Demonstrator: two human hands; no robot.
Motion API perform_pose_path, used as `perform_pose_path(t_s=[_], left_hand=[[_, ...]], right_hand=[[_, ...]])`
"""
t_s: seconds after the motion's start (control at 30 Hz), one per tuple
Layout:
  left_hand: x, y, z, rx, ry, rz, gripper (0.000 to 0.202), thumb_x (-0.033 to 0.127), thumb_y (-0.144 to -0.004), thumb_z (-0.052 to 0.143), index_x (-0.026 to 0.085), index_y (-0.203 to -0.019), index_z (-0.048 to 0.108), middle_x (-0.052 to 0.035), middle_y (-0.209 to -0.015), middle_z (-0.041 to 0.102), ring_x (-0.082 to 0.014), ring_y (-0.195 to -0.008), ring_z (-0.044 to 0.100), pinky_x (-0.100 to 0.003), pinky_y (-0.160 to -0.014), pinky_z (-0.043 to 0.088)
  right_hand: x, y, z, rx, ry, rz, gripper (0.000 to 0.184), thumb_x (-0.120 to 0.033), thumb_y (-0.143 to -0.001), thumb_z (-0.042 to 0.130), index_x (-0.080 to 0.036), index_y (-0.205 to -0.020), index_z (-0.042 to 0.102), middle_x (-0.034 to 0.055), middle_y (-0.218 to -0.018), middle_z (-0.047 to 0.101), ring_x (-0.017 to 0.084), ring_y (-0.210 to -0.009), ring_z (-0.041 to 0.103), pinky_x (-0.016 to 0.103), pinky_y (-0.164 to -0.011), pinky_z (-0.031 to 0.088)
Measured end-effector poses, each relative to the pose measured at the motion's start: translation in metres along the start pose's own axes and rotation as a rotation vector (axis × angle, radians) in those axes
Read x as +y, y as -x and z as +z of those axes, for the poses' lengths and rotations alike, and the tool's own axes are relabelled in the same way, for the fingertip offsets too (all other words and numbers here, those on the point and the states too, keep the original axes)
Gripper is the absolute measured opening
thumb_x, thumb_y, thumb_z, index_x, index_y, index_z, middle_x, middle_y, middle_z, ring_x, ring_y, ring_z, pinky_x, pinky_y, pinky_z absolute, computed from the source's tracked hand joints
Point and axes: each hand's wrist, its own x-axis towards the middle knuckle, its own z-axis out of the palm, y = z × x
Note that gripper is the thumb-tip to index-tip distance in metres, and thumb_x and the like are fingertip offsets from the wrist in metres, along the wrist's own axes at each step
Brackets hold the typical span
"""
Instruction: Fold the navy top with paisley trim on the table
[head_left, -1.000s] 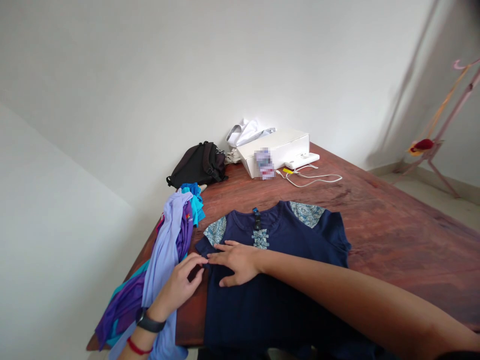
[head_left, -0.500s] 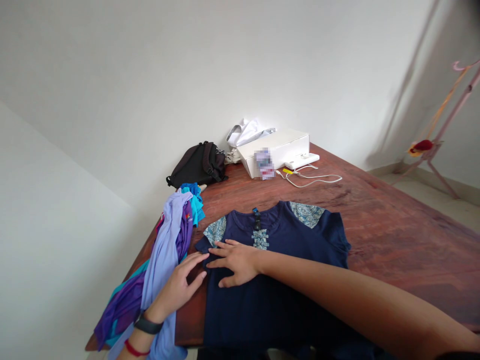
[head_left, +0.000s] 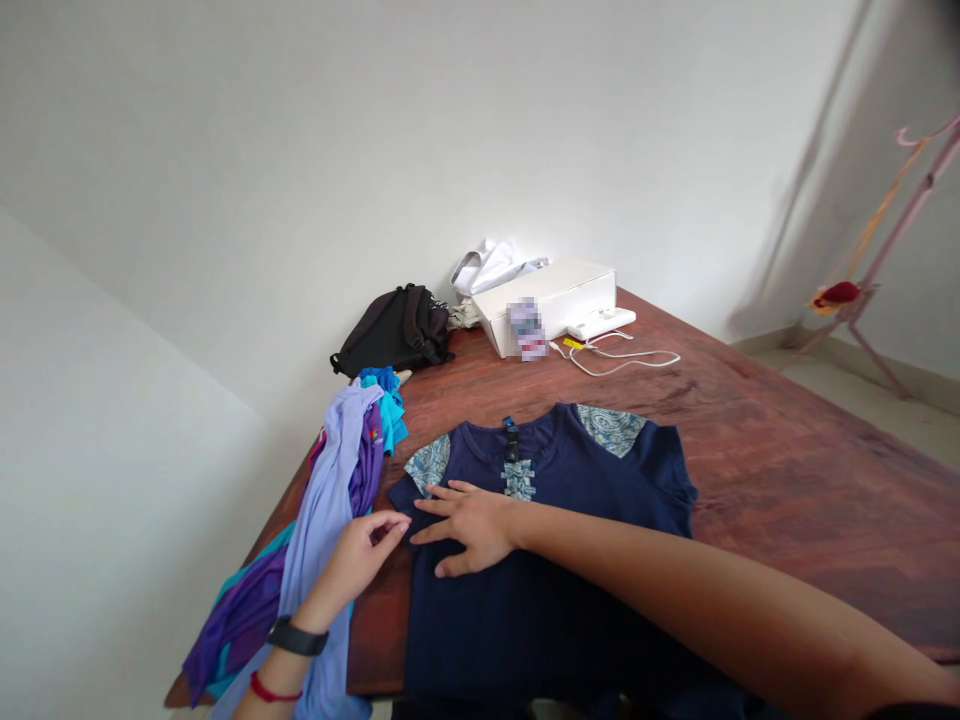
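A navy blue top (head_left: 547, 590) with patterned shoulder patches lies flat, neck away from me, on the brown wooden table (head_left: 787, 500). My right hand (head_left: 469, 525) rests flat on its left chest area, fingers spread and pointing left. My left hand (head_left: 360, 560) is at the top's left sleeve edge, fingers curled with thumb and forefinger pinching at the cloth; a black band and a red string sit on that wrist. Just left of it lies a pile of lilac, purple and teal clothes (head_left: 315, 550).
At the far end of the table stand a black backpack (head_left: 394, 330), a white box (head_left: 551, 300) with white cloth behind it, and a white device with a cable (head_left: 615, 345). A pink stand (head_left: 885, 250) is by the right wall. Walls close in left and behind.
My left hand's fingers went from pinching, to flat, to curled and slightly lifted at the sleeve edge. My right hand stayed pressed on the top. The view shifted slightly.
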Motion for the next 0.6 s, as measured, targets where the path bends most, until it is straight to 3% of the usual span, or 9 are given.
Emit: perform_pose_path(t_s=[0.17,0.27,0.37,0.47,0.53,0.6], left_hand=[[-0.001,-0.004,-0.001,-0.074,-0.022,-0.036,0.03,0.045,-0.087,0.055,0.018,-0.097,0.064,0.0015,-0.066,0.063,-0.0172,-0.061,0.059,-0.026,-0.061,0.042],[-0.002,0.0,-0.004,-0.128,-0.091,-0.039,0.025,0.042,-0.088,0.052,0.019,-0.095,0.06,0.0047,-0.059,0.056,-0.0164,-0.058,0.056,-0.026,-0.059,0.039],[0.008,0.003,-0.01,-0.077,-0.302,-0.061,0.026,0.042,-0.091,0.05,0.021,-0.08,0.059,0.0032,-0.06,0.056,-0.0166,-0.059,0.056,-0.027,-0.058,0.036],[0.028,0.002,-0.014,0.022,-0.333,-0.022,0.033,0.047,-0.096,0.047,0.021,-0.081,0.061,-0.0002,-0.072,0.065,-0.0185,-0.068,0.063,-0.029,-0.065,0.044],[0.042,-0.003,-0.014,0.059,-0.221,0.052,0.032,0.049,-0.098,0.047,0.022,-0.098,0.065,-0.0037,-0.093,0.072,-0.0209,-0.086,0.068,-0.031,-0.076,0.051],[0.053,-0.012,-0.011,0.032,-0.1,0.137,0.037,0.05,-0.099,0.047,0.024,-0.12,0.062,-0.0067,-0.121,0.069,-0.0229,-0.11,0.066,-0.033,-0.09,0.053]], right_hand=[[0.0,-0.001,0.0,-0.01,0.0,0.004,0.059,-0.056,-0.092,0.057,-0.032,-0.146,0.05,0.013,-0.164,0.026,0.036,-0.152,0.016,0.061,-0.119,0.018],[0.001,-0.002,0.001,-0.018,-0.001,0.004,0.06,-0.054,-0.091,0.06,-0.031,-0.145,0.052,0.015,-0.164,0.026,0.038,-0.152,0.016,0.061,-0.119,0.017],[0.001,-0.002,0.001,-0.017,0.002,0.006,0.059,-0.054,-0.091,0.061,-0.032,-0.145,0.052,0.0147,-0.164,0.026,0.038,-0.152,0.016,0.062,-0.119,0.018],[0.001,-0.002,0.001,-0.012,0.01,0.004,0.059,-0.054,-0.091,0.06,-0.031,-0.145,0.052,0.0147,-0.163,0.027,0.038,-0.151,0.018,0.062,-0.119,0.019],[0.001,-0.002,0.0,-0.01,0.013,0.001,0.059,-0.054,-0.091,0.06,-0.03,-0.145,0.053,0.0154,-0.163,0.028,0.039,-0.151,0.02,0.063,-0.119,0.02],[0.001,-0.002,0.001,-0.001,0.016,-0.01,0.058,-0.054,-0.092,0.059,-0.029,-0.144,0.054,0.0157,-0.162,0.03,0.04,-0.151,0.021,0.064,-0.118,0.02]])
